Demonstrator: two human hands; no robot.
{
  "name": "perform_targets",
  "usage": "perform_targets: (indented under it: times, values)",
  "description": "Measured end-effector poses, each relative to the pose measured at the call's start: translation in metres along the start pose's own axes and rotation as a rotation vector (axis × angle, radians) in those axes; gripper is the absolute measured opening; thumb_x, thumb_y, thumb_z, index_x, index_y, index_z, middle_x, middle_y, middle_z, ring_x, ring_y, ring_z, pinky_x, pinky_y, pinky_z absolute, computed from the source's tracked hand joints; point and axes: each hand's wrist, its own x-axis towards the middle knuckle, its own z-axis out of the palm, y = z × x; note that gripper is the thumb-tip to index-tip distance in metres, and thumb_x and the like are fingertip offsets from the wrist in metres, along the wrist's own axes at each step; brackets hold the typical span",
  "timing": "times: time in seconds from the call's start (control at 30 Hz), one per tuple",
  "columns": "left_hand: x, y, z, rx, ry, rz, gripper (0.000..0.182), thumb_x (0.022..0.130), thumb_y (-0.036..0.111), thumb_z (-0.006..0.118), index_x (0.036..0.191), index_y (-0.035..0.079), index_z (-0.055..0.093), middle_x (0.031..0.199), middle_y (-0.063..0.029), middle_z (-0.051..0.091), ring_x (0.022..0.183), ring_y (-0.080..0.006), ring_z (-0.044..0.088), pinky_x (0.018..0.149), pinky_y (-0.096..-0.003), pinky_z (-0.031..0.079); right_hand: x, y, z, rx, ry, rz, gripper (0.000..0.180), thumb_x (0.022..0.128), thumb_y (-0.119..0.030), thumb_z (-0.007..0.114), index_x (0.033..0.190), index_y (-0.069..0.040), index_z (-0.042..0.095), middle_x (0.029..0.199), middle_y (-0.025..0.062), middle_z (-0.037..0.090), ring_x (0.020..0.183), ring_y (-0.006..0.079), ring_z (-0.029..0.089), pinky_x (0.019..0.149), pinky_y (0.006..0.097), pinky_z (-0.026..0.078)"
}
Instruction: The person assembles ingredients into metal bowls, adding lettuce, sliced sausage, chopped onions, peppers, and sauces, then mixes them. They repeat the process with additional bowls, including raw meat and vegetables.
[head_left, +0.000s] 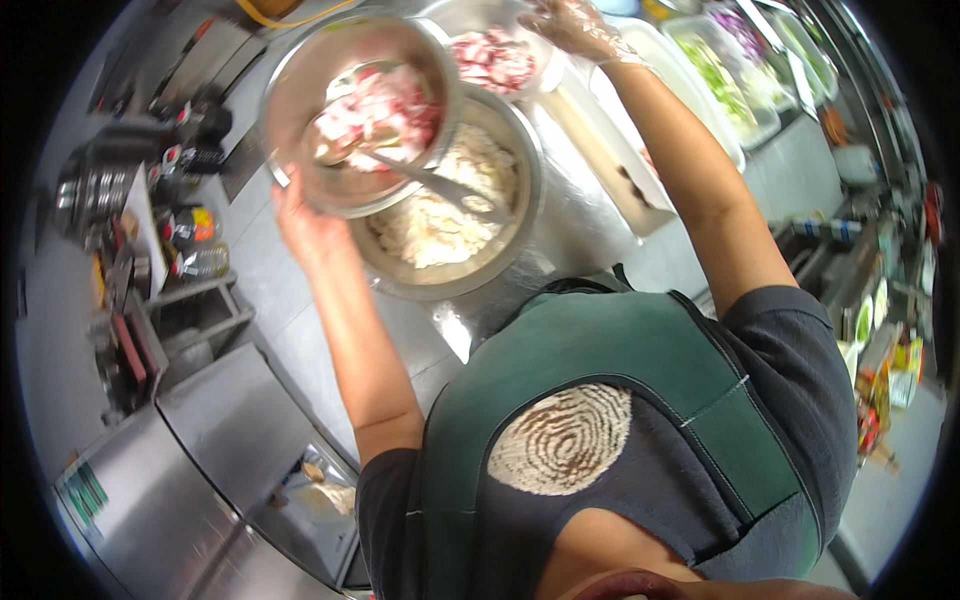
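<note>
My left hand (313, 229) grips the lower left rim of a steel mixing bowl (296, 120), tilted and raised above a larger basin. Inside it lie pink and white raw meat pieces (394, 112), blurred, along with a metal spoon (431, 178) whose handle sticks out over the rim. Pale, whitish chopped food (442, 229) fills the large steel basin (465, 286) below. My right hand (574, 28), in a clear plastic glove, is at the top edge beside another bowl (551, 64) of red and white meat pieces (495, 60). Its fingers are partly cut off and blurred.
A steel worktable (574, 199) carries the basin and a long white carton (637, 202). Plastic tubs of cut vegetables (709, 71) stand at the upper right. Bottles (199, 244) sit on a shelf at left; a steel cabinet (240, 405) is at lower left.
</note>
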Motion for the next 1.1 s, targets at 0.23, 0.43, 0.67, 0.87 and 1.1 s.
perform_targets:
  times: [0.23, 0.43, 0.67, 0.87, 1.1]
  values:
    - [-0.007, 0.018, -0.002, 0.006, -0.193, -0.191, 0.046, 0.091, 0.01, 0.059, 0.13, 0.002, 0.038, 0.124, -0.0136, 0.053, 0.112, -0.0268, 0.056, 0.095, -0.0448, 0.048, -0.097, -0.035, -0.146, -1.091, -0.024, 0.279, 0.01, 0.088, -0.014, 0.058, 0.087, -0.005, 0.06, 0.08, 0.0058, 0.064, 0.065, 0.0158, 0.059, 0.062, 0.03, 0.051]
    - [-0.03, -0.02, 0.048, -0.008, -0.273, -0.3, 0.037, 0.093, 0.009, 0.057, 0.124, 0.002, 0.04, 0.118, -0.0147, 0.056, 0.105, -0.0278, 0.06, 0.09, -0.0462, 0.053, -0.195, -0.005, -0.155, -1.128, -0.163, 0.691, 0.036, 0.086, -0.031, 0.061, 0.118, -0.016, 0.061, 0.111, 0.0132, 0.064, 0.105, 0.0264, 0.06, 0.092, 0.0382, 0.047]
    - [-0.062, -0.032, 0.081, 0.119, -0.371, -0.341, 0.034, 0.092, 0.01, 0.056, 0.124, 0.003, 0.047, 0.114, -0.0104, 0.059, 0.106, -0.0222, 0.059, 0.09, -0.039, 0.05, -0.205, 0.002, -0.136, -1.171, 0.168, 0.339, 0.032, 0.083, -0.028, 0.059, 0.111, -0.013, 0.063, 0.114, 0.0128, 0.061, 0.107, 0.0301, 0.057, 0.093, 0.036, 0.043]
    - [-0.081, -0.033, 0.093, 0.187, -0.356, -0.278, 0.034, 0.094, 0.012, 0.054, 0.125, 0.0, 0.048, 0.119, -0.0127, 0.058, 0.11, -0.0236, 0.057, 0.095, -0.0398, 0.047, -0.192, 0.006, -0.214, -0.973, 0.457, 0.24, 0.025, 0.089, -0.025, 0.052, 0.105, -0.008, 0.062, 0.096, 0.0159, 0.066, 0.089, 0.0338, 0.063, 0.08, 0.0405, 0.049]
    - [-0.092, -0.056, 0.122, 0.149, -0.298, -0.242, 0.043, 0.092, 0.009, 0.058, 0.13, 0.004, 0.04, 0.12, -0.0128, 0.057, 0.109, -0.0259, 0.058, 0.093, -0.0442, 0.051, -0.157, 0.07, -0.288, -0.904, -0.104, 0.9, 0.054, 0.079, -0.021, 0.061, 0.132, -0.019, 0.048, 0.132, 0.0196, 0.049, 0.12, 0.0333, 0.05, 0.099, 0.04, 0.042]
